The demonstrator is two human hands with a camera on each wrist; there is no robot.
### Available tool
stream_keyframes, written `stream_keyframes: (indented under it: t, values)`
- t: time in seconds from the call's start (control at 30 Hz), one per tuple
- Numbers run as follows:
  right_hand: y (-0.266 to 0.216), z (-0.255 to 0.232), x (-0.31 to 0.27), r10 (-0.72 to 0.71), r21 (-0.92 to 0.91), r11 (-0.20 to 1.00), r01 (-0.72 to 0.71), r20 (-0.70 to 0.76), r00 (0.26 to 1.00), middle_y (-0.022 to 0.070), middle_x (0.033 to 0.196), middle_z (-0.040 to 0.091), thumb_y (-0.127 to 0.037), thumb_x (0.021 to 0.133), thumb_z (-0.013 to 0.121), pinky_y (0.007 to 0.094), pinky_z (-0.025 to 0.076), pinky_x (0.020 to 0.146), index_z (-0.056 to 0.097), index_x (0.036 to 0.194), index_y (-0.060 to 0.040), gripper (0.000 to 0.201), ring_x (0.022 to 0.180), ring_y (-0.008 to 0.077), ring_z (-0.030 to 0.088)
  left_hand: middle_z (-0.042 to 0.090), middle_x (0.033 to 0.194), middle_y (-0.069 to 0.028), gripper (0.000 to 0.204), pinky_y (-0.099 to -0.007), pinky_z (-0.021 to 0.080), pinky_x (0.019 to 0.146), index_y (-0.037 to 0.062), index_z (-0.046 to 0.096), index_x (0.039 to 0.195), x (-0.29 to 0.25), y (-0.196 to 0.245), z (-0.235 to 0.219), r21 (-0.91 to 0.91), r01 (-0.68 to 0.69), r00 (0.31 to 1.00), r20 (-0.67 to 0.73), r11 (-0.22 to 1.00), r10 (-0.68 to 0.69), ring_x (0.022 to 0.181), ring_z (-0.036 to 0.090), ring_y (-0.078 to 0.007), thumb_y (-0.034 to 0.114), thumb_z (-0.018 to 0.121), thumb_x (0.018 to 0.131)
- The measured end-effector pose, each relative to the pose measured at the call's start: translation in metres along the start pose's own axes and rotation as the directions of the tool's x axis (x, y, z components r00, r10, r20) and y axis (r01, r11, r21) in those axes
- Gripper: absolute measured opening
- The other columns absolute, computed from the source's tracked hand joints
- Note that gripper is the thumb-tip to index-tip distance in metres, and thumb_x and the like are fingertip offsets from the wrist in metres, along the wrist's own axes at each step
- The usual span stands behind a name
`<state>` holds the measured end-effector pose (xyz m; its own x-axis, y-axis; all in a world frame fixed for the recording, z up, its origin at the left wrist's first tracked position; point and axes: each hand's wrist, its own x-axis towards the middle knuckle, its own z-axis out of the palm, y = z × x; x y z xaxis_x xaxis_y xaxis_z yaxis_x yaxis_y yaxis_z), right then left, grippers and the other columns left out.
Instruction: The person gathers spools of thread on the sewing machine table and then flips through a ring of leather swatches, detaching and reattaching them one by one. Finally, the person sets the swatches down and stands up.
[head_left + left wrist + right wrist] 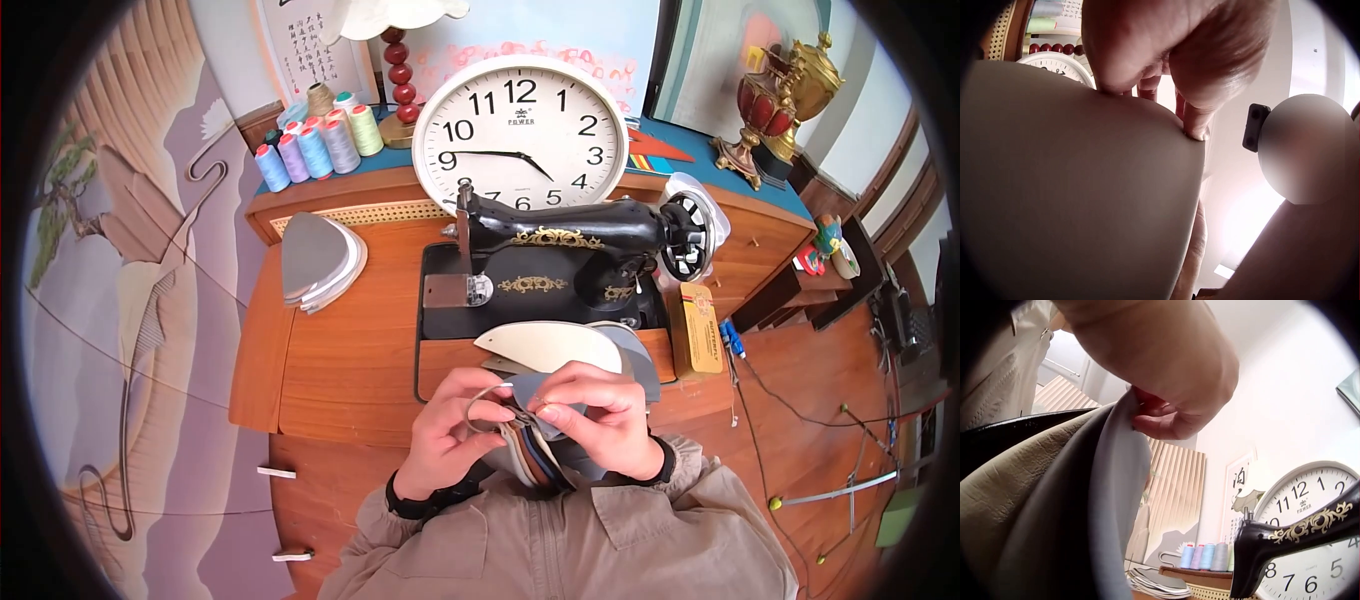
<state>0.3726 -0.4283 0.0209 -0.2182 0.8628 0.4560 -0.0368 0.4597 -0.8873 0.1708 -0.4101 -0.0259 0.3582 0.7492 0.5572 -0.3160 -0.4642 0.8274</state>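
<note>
In the head view both hands meet over the lap at a bundle of leather-like swatches [540,460] in grey, cream, brown and dark blue. The left hand [445,430] pinches the bundle's top corner, a thin loop [470,408] curving by its fingers. Thumb and forefinger of the right hand [612,425] pinch at the same corner. Up close in the left wrist view, a pale swatch [1079,181] has the left hand's fingertips at its edge. A grey swatch [1122,469] lies outermost in the right wrist view, its top under the right hand's fingers.
Loose cream and grey swatches [560,345] lie before a black sewing machine [560,240]; another stack [325,262] sits left. A yellow box [698,330] stands right. Behind are a wall clock [520,135], thread spools [312,150] and a lamp [403,85]. Cables cross the floor at right.
</note>
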Motion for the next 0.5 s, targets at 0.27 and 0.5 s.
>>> stream_keyframes:
  t: [0.27, 0.5]
  values:
    - [-0.012, 0.003, 0.005, 0.013, -0.102, 0.995, -0.006, 0.067, 0.998, 0.0085, 0.083, 0.068, 0.0, 0.084, 0.071, 0.0256, 0.049, 0.066, 0.073, 0.093, 0.0, 0.01, 0.076, 0.0138, 0.063, 0.061, 0.121, -0.0151, 0.022, -0.0358, 0.048, 0.087, 0.0049, 0.072, 0.098, -0.003, 0.0, -0.012, -0.137, -0.021, 0.991, 0.128, 0.99, 0.038, 0.104, 0.06, -0.0276, 0.0, 0.075, 0.077]
    - [-0.003, 0.004, 0.005, 0.02, -0.087, 0.996, -0.018, 0.027, 0.999, 0.0082, 0.082, 0.068, 0.0, 0.084, 0.07, 0.0257, 0.048, 0.064, 0.072, 0.093, 0.0004, 0.009, 0.073, 0.013, 0.062, 0.064, 0.116, -0.013, 0.026, -0.0362, 0.048, 0.085, 0.0034, 0.072, 0.101, 0.003, 0.005, -0.014, -0.074, 0.041, 0.981, 0.193, 0.996, -0.026, 0.102, 0.06, -0.0264, -0.004, 0.074, 0.076]
